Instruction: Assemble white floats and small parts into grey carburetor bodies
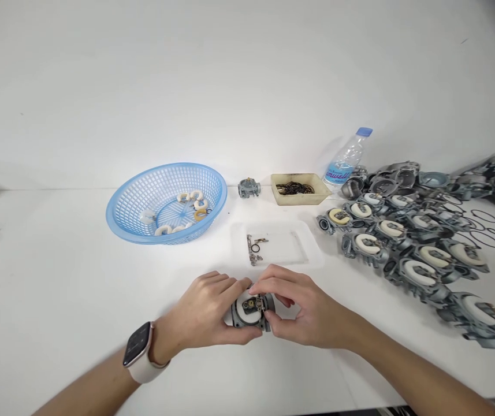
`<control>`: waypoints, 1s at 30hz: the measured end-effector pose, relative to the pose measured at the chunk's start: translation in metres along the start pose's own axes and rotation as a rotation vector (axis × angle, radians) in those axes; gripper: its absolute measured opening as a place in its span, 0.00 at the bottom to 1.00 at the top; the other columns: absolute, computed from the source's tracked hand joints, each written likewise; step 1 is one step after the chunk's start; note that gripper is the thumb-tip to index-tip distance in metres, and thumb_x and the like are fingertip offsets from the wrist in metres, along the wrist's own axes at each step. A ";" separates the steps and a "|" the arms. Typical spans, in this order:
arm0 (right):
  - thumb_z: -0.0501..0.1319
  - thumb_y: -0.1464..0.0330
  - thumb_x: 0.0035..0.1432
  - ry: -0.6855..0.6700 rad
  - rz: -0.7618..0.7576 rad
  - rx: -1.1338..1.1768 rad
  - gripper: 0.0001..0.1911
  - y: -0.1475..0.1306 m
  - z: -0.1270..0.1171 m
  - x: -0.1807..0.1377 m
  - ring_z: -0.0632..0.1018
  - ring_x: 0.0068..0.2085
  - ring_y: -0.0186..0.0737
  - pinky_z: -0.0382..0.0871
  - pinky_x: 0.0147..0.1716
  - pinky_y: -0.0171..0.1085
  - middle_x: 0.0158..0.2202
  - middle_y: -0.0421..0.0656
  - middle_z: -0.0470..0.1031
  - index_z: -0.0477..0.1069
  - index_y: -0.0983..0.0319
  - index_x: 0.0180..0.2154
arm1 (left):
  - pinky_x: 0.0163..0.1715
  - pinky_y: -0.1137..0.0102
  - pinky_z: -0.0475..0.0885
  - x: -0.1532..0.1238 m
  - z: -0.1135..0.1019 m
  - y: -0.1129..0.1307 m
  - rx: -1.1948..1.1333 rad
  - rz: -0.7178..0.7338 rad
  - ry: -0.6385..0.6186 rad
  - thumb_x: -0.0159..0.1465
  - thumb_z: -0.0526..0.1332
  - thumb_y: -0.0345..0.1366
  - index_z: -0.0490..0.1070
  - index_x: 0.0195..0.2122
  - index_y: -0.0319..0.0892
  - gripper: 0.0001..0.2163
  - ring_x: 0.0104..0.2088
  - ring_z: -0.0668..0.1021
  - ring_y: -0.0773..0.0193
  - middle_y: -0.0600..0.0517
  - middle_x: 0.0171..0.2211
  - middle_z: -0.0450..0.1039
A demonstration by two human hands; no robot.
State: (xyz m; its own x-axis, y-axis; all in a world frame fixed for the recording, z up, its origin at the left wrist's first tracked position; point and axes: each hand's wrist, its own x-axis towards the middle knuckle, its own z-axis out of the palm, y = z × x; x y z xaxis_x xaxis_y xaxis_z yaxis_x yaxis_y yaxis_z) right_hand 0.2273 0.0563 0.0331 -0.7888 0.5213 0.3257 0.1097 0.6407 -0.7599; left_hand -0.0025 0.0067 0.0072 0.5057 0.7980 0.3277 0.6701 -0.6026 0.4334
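One wht worktop [69, 277]. L hand [212, 309] at its near ctr., fingers & thumb clamped round L side of a grey metal carb body [254, 310]; R hand [305, 306] opp., fingers bent narrow at body's R edge, can't tell if pinching anything. Body's btwn the hands, open side up; can't tell if resting or lifted. Long axis unclear, fingers hide edges. Inside: wht C-shaped float [242, 315], mouth facing R; brass-col. jets [251, 303] mid-body.

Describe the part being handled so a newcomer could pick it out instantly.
At the white table, find the left hand beside the watch. It grips a gray metal part with a white insert. Unlike similar parts on the right, this one is held.
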 end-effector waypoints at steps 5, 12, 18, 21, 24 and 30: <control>0.58 0.82 0.54 -0.016 0.024 0.001 0.24 -0.002 -0.001 -0.001 0.74 0.36 0.36 0.66 0.25 0.31 0.41 0.43 0.73 0.73 0.58 0.51 | 0.29 0.65 0.68 -0.001 -0.001 0.000 0.011 0.001 -0.006 0.62 0.65 0.52 0.70 0.44 0.41 0.20 0.26 0.77 0.61 0.54 0.27 0.74; 0.60 0.78 0.55 -0.045 0.002 -0.043 0.24 0.000 0.000 -0.002 0.74 0.37 0.39 0.70 0.34 0.37 0.42 0.44 0.71 0.72 0.58 0.53 | 0.30 0.66 0.69 0.000 -0.001 0.001 -0.016 -0.007 -0.015 0.62 0.66 0.50 0.70 0.45 0.42 0.18 0.27 0.78 0.61 0.54 0.28 0.75; 0.59 0.80 0.54 -0.007 -0.008 -0.020 0.25 -0.001 0.000 -0.001 0.74 0.38 0.38 0.69 0.31 0.34 0.42 0.44 0.72 0.72 0.59 0.53 | 0.29 0.66 0.69 0.000 0.000 0.001 -0.007 0.006 -0.005 0.62 0.66 0.51 0.70 0.45 0.41 0.19 0.27 0.77 0.61 0.54 0.28 0.74; 0.59 0.81 0.54 -0.002 0.008 -0.014 0.25 -0.001 0.000 -0.002 0.74 0.38 0.38 0.69 0.30 0.33 0.43 0.45 0.72 0.72 0.59 0.52 | 0.29 0.66 0.68 0.000 0.000 0.001 0.004 0.012 0.005 0.62 0.66 0.51 0.70 0.44 0.41 0.19 0.26 0.77 0.61 0.54 0.27 0.74; 0.60 0.80 0.55 -0.021 0.004 -0.019 0.25 -0.001 0.000 -0.002 0.73 0.37 0.37 0.69 0.29 0.33 0.42 0.45 0.72 0.72 0.58 0.53 | 0.29 0.66 0.68 0.000 -0.001 0.001 0.000 0.005 -0.003 0.63 0.65 0.50 0.70 0.42 0.41 0.17 0.26 0.76 0.62 0.54 0.27 0.74; 0.60 0.80 0.54 -0.004 -0.019 -0.010 0.25 0.001 0.002 -0.001 0.73 0.36 0.37 0.71 0.30 0.34 0.41 0.44 0.72 0.72 0.59 0.53 | 0.30 0.66 0.69 0.000 -0.002 0.002 0.000 0.003 -0.007 0.62 0.65 0.51 0.70 0.44 0.42 0.19 0.27 0.78 0.60 0.53 0.28 0.75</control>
State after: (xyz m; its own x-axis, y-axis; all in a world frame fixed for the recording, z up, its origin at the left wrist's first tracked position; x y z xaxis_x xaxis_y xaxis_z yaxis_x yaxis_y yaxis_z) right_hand 0.2267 0.0555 0.0313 -0.7934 0.5068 0.3373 0.1010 0.6559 -0.7480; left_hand -0.0018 0.0056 0.0095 0.5113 0.7964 0.3229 0.6687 -0.6047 0.4326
